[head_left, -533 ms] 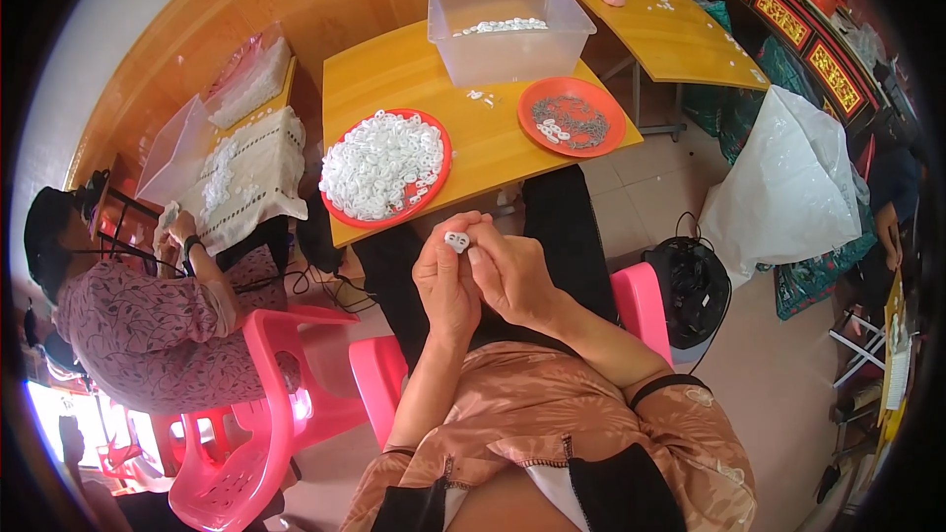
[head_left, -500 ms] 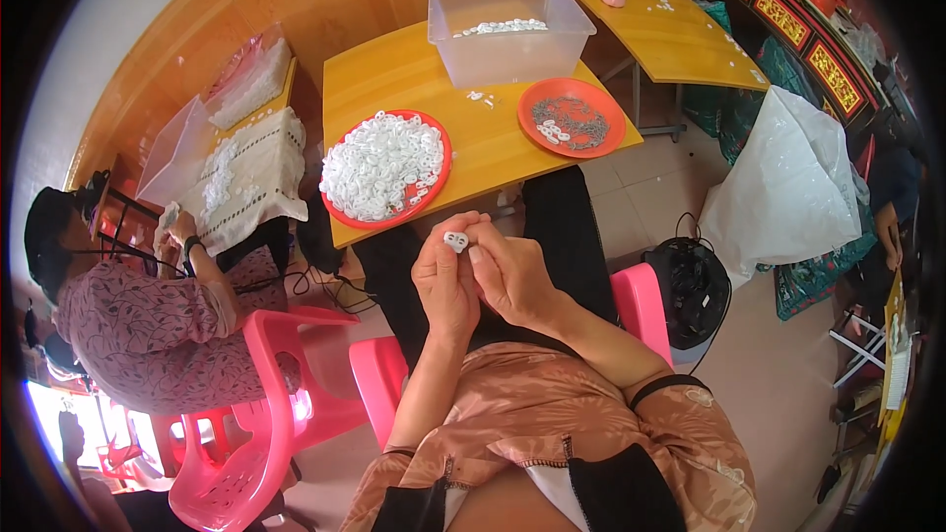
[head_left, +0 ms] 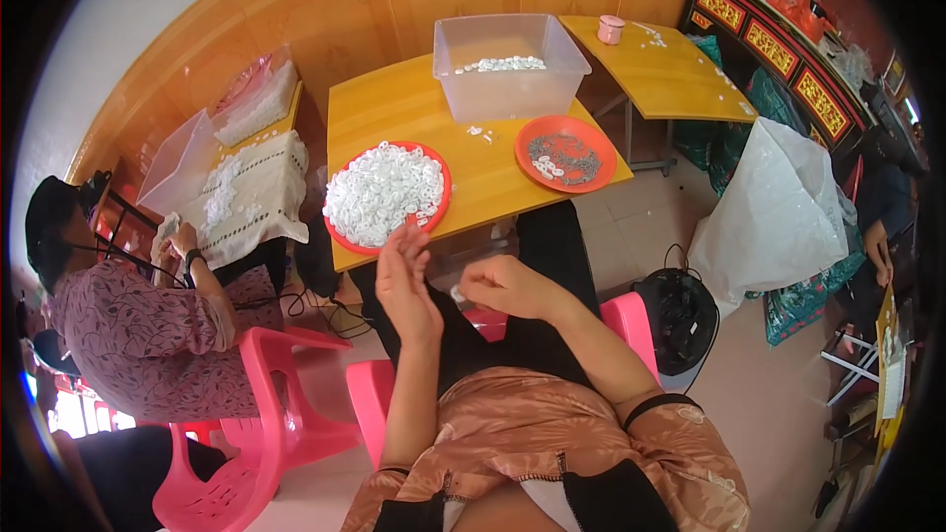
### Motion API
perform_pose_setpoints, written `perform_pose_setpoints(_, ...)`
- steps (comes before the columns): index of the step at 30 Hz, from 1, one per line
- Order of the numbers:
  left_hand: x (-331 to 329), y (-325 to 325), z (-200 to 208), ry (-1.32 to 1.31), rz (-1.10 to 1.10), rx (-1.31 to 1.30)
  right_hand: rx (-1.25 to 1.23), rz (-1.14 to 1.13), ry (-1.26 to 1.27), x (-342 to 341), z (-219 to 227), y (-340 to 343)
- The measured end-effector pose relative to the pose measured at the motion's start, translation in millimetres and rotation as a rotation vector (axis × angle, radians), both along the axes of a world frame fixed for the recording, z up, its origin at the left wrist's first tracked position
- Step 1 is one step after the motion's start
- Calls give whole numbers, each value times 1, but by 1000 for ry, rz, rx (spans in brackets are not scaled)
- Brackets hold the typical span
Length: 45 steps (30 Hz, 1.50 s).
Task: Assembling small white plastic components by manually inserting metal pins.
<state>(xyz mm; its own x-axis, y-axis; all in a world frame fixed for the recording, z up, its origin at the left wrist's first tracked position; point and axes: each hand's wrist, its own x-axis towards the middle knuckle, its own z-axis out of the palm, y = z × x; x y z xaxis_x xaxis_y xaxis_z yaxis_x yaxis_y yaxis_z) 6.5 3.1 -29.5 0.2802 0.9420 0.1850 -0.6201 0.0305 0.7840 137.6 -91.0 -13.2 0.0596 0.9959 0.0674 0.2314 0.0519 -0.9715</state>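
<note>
My left hand [head_left: 406,286] is open, its fingers stretched out at the near edge of a red round tray [head_left: 448,199]. That tray is heaped with small white plastic pieces [head_left: 382,192], which have holes in them. Lower and to the right, my right hand [head_left: 510,286] is closed in a pinch on a small white plastic piece [head_left: 457,293], mostly covered by the fingers. An orange-red round tray [head_left: 532,128] on the table's right side holds small grey metal parts [head_left: 576,166] and a few white pieces.
Both trays stand on a yellow wooden table [head_left: 473,199], behind them a clear plastic bin [head_left: 507,99] with white pieces inside. At left, a seated person [head_left: 148,325] works at a cloth-covered table [head_left: 261,182]. A white sack [head_left: 774,212] and a black bag [head_left: 675,320] stand at right.
My hands have come apart. The left has moved up and left to the heaped tray and opened; the right has drawn to the right with a white piece. The whole view has shifted slightly.
</note>
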Motion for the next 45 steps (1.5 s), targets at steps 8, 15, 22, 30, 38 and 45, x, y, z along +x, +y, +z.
perform_pose_setpoints(8, -20, 47, -31, 821, 346, 668, 90, -287, -262, 113, 43, 80)
perform_pose_setpoints(15, -20, 57, -52, 1140, 503, 943, 235, -600, -382, 162, 85, 136)
perform_pose_setpoints(22, -21, 60, -41, 1074, 611, 866, 150, -413, -699, 115, -28, 126)
perform_pose_setpoints(30, -29, 67, -23, 1016, 619, 795, 286, -263, -936, 99, -76, 140)
perform_pose_setpoints(38, -31, 68, -19, 1003, 632, 785, 133, -271, -1015, 82, -80, 175)
perform_pose_setpoints(45, -33, 66, -16, 1037, 656, 765, 17, -197, -1170, 74, -92, 215)
